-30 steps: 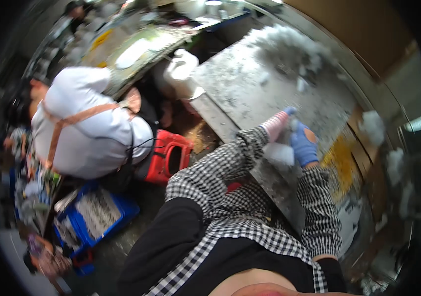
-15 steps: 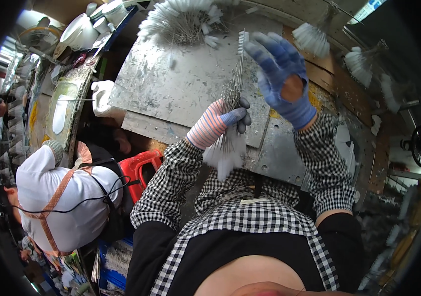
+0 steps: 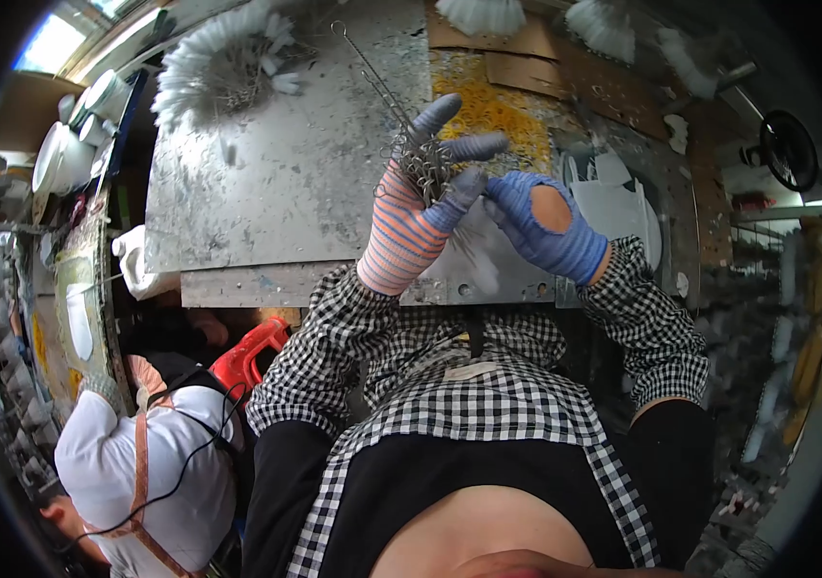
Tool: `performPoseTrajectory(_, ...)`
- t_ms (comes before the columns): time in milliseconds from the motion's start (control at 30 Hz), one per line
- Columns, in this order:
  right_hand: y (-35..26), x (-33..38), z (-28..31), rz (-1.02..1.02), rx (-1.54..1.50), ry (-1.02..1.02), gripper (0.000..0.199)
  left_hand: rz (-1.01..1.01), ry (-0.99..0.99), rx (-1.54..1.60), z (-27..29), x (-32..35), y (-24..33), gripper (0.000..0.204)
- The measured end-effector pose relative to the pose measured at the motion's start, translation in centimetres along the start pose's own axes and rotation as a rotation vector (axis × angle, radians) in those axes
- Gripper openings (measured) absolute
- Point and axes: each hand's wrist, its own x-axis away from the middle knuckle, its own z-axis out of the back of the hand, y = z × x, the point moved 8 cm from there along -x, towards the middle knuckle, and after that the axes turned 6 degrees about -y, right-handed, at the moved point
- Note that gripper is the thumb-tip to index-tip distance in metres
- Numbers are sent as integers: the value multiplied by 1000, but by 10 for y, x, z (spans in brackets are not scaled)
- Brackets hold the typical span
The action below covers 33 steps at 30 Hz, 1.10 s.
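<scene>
A bundle of thin wire brushes (image 3: pixel 427 166) with looped wire ends rests in my left hand (image 3: pixel 399 231), which wears a pink-and-blue striped glove. Its thumb and palm hold the wires while the other fingers stretch outward. A couple of longer wires stick out past the bundle toward the far left. White bristles (image 3: pixel 474 258) show below the hand. My right hand (image 3: pixel 556 243), in a blue glove with a hole at the back, is beside the left thumb. Its fingers are bent together against the bundle's side; whatever they pinch is hidden.
A large heap of white-bristled brushes (image 3: pixel 223 72) lies on the scuffed metal worktable (image 3: pixel 286 183). More brush bundles (image 3: pixel 483 14) sit along the far edge, near cardboard (image 3: pixel 527 72). At left are a red plastic chair (image 3: pixel 249 354) and a person in white (image 3: pixel 156 453).
My right hand has come down from the upper right to the left hand. The bundle has tipped, its loops now facing up, and some left fingers have spread. The whole view has shifted.
</scene>
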Motion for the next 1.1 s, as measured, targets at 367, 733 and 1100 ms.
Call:
performPoseTrajectory(367, -37, -4, 41, -138, -110, -94, 44, 273, -576, -698, -29, 34, -233, 49)
performPoseTrajectory(733, -74, -14, 32, 356, 287, 33, 56, 286, -423, -208, -26, 13, -155, 48)
performPoseTrajectory(1100, -35, -3, 71, 296, -434, 218, 102, 31, -238, 75, -57, -13, -62, 48)
